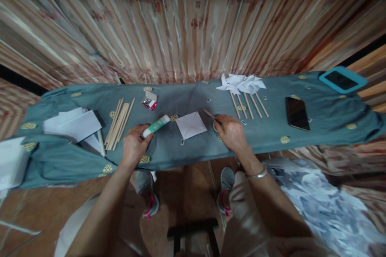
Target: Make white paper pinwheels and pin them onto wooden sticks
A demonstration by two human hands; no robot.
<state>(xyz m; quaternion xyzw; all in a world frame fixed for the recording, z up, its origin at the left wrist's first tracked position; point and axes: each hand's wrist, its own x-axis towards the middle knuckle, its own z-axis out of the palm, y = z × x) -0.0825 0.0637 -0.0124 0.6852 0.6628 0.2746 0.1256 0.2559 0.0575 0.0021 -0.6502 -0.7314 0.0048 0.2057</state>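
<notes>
My left hand [135, 143] is closed round a green and white glue stick [156, 126], which points up and to the right just above the cloth. In my right hand [231, 131] is a pair of scissors [212, 117], its blades angled toward the upper left. Between the two hands lies a folded white paper square [191, 125] with crease lines meeting near its middle. Neither hand touches it. Beyond my right hand, several white paper pinwheels [241, 84] on wooden sticks rest side by side at the far edge.
Left on the green cloth [187, 100] are wooden sticks [120, 122], white paper sheets [72, 123] and a small open box of metal pins [149, 100]. A black phone [297, 113] and a blue-framed device [343, 80] lie right. A bag of paper pieces [325, 200] stands below.
</notes>
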